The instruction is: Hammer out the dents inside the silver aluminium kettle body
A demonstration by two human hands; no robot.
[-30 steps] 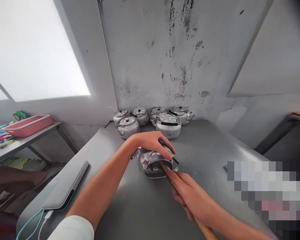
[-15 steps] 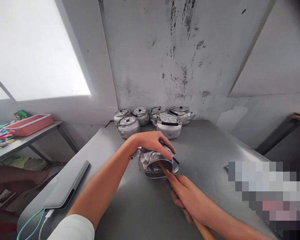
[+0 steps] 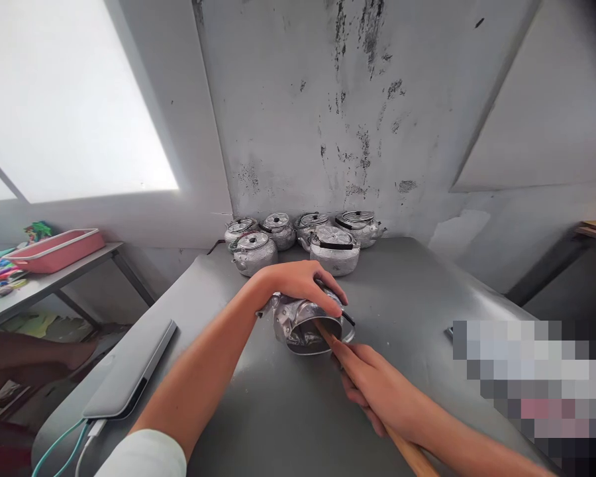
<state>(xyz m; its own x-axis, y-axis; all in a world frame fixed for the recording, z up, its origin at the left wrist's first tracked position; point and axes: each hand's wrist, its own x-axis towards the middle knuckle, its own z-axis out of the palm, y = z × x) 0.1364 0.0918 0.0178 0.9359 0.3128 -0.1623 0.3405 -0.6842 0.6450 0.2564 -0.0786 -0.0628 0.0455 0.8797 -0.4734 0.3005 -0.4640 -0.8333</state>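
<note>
A dented aluminium kettle (image 3: 298, 324) lies on its side on the grey metal table (image 3: 407, 291), its open mouth facing me. My left hand (image 3: 302, 285) is laid over its top, fingers curled round the rim, pinning it down. My right hand (image 3: 377, 387) is closed round a wooden stick (image 3: 410, 454) whose far end reaches into the kettle's mouth. Both forearms come in from the bottom edge.
Several finished kettles with lids (image 3: 334, 248) stand in a cluster at the table's back edge against the stained wall. A slim grey device (image 3: 129, 371) with a teal cable lies at the left edge. A pink tray (image 3: 54, 248) sits on a side table at left.
My right hand and the stick shifted slightly back and forth at the kettle's mouth. The left hand and kettle stayed where they were.
</note>
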